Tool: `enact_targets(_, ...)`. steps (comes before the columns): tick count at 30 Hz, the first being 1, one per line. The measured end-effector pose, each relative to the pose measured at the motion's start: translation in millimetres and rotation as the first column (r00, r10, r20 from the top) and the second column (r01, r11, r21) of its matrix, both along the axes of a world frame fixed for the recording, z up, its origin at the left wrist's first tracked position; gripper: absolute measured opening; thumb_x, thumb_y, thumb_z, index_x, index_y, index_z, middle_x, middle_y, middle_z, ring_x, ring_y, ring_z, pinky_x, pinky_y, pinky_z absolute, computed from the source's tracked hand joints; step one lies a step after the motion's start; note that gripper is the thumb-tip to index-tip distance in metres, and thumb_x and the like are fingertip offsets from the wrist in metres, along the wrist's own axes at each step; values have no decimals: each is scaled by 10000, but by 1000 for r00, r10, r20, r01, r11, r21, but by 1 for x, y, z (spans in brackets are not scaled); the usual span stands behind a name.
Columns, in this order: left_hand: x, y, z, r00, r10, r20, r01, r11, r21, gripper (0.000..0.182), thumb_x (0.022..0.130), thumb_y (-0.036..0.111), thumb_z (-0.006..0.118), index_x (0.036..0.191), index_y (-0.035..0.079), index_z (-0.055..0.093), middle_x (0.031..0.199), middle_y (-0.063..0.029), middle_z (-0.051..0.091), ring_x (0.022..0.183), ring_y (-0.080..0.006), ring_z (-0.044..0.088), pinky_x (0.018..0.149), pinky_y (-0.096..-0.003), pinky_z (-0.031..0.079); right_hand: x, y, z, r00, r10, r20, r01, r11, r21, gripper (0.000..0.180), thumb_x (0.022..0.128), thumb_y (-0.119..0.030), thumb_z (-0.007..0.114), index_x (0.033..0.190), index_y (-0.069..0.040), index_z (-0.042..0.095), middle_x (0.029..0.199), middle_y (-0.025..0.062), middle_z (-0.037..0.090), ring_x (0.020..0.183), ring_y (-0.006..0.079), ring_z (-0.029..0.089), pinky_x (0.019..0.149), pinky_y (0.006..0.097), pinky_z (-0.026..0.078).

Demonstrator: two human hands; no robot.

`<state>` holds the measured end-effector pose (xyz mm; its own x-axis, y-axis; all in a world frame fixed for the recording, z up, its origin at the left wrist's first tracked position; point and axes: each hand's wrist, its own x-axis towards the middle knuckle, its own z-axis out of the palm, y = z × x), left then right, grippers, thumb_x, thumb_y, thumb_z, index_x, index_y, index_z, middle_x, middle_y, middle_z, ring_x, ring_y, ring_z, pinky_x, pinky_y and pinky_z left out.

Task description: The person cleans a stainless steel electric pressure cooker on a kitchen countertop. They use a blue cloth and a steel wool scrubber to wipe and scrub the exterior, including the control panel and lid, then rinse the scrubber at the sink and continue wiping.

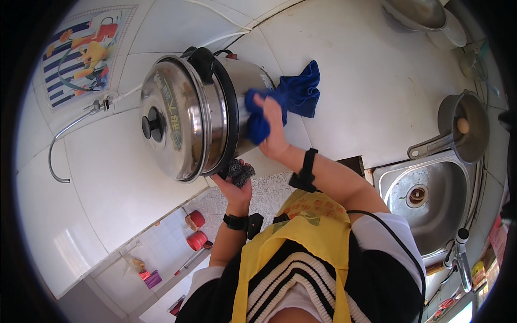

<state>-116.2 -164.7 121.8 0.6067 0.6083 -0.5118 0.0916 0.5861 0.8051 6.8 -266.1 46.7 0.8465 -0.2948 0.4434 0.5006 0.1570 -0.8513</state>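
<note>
A large stainless-steel electric pot (252, 72) lies before me, its domed lid (177, 121) and black knob facing left in the view. Whether the pot is tilted I cannot tell. My right hand (274, 129), slightly blurred, presses a blue cloth (301, 91) against the pot's side near its base; part of the cloth trails onto the white tiled counter. Below the pot's black rim, my left hand (234, 191) is at the near side handle, with a dark metal scouring pad (240, 173) in its palm and fingers. Some of its fingers are hidden behind the pad and handle.
A steel sink (440, 210) with a tap (460, 250) is at right. Beyond it stands a saucepan (446, 117) holding an egg (463, 125). Metal bowls (420, 14) sit at the upper right. A curved metal spout (52, 149) is at far left. White cable (218, 16) runs behind the pot.
</note>
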Motion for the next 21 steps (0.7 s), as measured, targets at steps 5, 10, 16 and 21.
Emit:
enact_targets(5,-3,0,0,999,-26,28,26,1000,10,540,907,573,468,1034,63,590,899,-99,624,844,-253,598,775,-387,500,75,1,-33,898,94,-430,-116,993,-24,332,833,-4,458,1143,0,576,1082,250,622,1024,434,576,906,458,449)
enact_targets(10,-1,-1,-1,1000,-6,24,6,1000,20,556,916,591,449,1087,81,585,917,-78,619,844,-239,583,754,-390,490,116,-4,-42,710,250,-658,-418,902,-109,284,889,-146,432,1087,-30,599,1006,267,621,990,465,551,866,480,450)
enact_targets(16,0,-2,0,998,-29,61,27,999,27,544,919,592,458,1096,92,581,902,-69,611,828,-231,581,745,-393,491,62,1,-52,862,78,-502,-131,989,-70,371,856,-47,474,1208,68,499,1187,284,538,1151,442,479,1010,437,376)
enact_targets(21,1,0,-3,998,-25,61,26,999,-23,534,917,590,465,1081,95,582,876,-61,608,803,-230,590,740,-390,496,-24,9,-48,901,-30,-433,-18,994,-106,411,860,13,433,1267,69,427,1261,270,466,1171,439,448,1035,393,347)
